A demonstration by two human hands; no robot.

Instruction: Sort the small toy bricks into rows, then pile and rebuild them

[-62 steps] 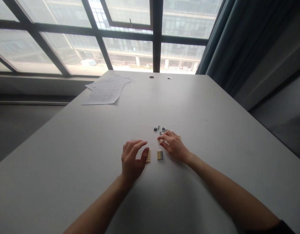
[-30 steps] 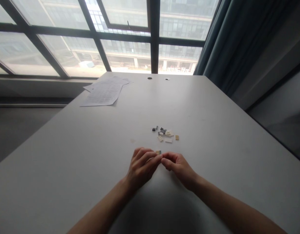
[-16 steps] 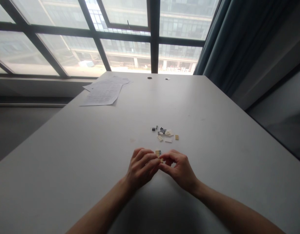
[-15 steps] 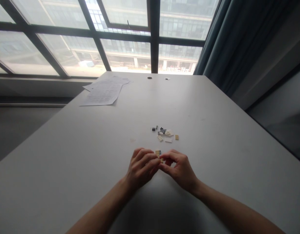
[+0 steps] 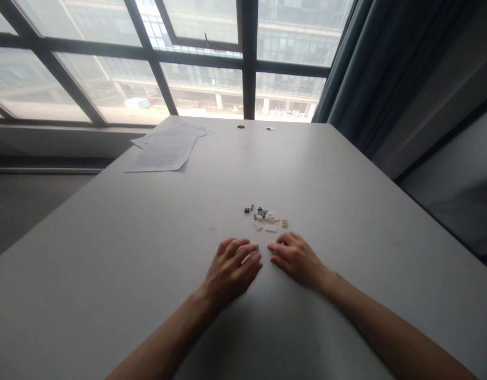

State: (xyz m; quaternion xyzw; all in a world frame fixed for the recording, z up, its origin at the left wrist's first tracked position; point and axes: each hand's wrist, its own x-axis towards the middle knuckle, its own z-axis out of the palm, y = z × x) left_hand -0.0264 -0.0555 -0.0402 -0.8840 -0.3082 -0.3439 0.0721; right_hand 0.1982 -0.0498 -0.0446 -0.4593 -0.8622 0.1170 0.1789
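Note:
My left hand [image 5: 233,266] is curled low over the table, its fingers around a small toy-brick assembly [image 5: 257,248], of which only a bluish-grey end shows. To its right, my right hand [image 5: 297,259] pinches a small yellow toy brick [image 5: 271,253] between thumb and fingertips. A narrow gap separates the two hands. Just beyond them lies a loose pile of small bricks [image 5: 263,215] in white, grey and black. A tan studded brick [image 5: 284,223] sits at the pile's right, and a flat white piece [image 5: 271,228] lies at its near side.
The white table [image 5: 148,253] stretches away to a large window [image 5: 212,89]. Printed papers [image 5: 164,150] lie at its far left. Two round holes, one of them a dark hole [image 5: 241,127], are near the far edge. A dark curtain [image 5: 346,95] hangs on the right.
My hands were touching around the bricks and are now apart. The right hand has moved right and slightly away from me with a yellow brick; the left has stayed nearly in place.

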